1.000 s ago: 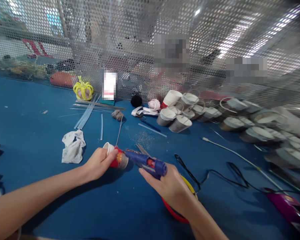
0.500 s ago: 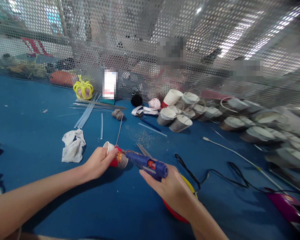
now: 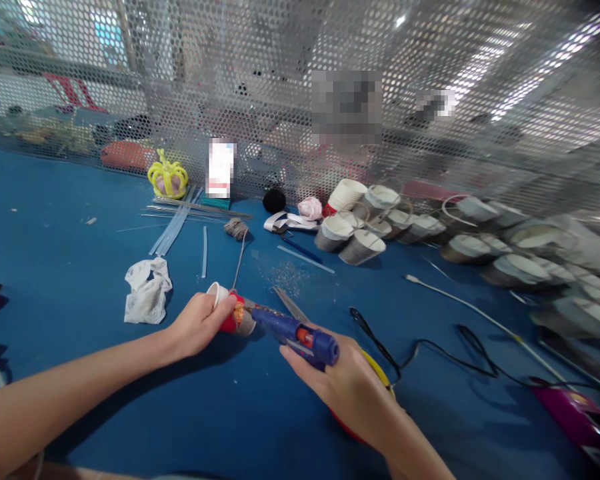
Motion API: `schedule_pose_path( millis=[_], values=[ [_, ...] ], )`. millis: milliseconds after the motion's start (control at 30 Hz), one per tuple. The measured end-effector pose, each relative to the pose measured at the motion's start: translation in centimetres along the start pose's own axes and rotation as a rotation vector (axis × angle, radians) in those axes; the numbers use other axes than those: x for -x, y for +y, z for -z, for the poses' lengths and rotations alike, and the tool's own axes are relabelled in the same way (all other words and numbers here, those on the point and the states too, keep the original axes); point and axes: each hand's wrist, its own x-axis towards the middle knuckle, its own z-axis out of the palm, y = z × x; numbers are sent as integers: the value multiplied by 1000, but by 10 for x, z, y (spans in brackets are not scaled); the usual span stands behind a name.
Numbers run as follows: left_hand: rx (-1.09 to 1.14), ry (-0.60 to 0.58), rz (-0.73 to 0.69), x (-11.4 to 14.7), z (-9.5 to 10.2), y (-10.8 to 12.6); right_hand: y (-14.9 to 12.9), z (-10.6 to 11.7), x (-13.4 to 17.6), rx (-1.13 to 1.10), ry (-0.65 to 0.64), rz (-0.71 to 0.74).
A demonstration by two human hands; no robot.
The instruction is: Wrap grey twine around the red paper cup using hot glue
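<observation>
My left hand [image 3: 200, 323] grips a red paper cup [image 3: 229, 323], tilted on its side with its white rim toward the left. Grey yarn is wound round the cup's base end, and a strand runs from it up to a small grey yarn ball [image 3: 237, 229]. Wrapped in my right hand [image 3: 337, 373] is a blue hot glue gun [image 3: 295, 333], its nozzle at the cup's side by the yarn edge; whether it touches I cannot tell. Scissors [image 3: 290, 305] lie partly hidden beneath my right hand, with red and yellow handles.
Several yarn-wrapped cups [image 3: 363, 247] stand at the back right. Clear glue sticks [image 3: 180, 223] lie at the back left, near a yellow crown-like object [image 3: 167, 177] and a crumpled white wrapper [image 3: 147, 293]. A black cord [image 3: 445, 353] crosses the right side. Perforated metal panel [image 3: 260, 87] closes off the back.
The glue gun and my right hand have shifted very slightly right and down. My left hand keeps the cup in nearly the same place.
</observation>
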Motion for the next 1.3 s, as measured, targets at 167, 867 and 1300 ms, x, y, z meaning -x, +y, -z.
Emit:
schedule_pose_path(
  millis=[167, 867, 1300],
  values=[
    [8, -6, -5, 0, 0, -3, 0, 0, 3, 34, 4, 12],
    [75, 27, 35, -2, -1, -5, 8, -3, 11, 67, 17, 165],
    [121, 14, 60, -4, -2, -7, 3, -3, 11, 33, -17, 159]
  ],
)
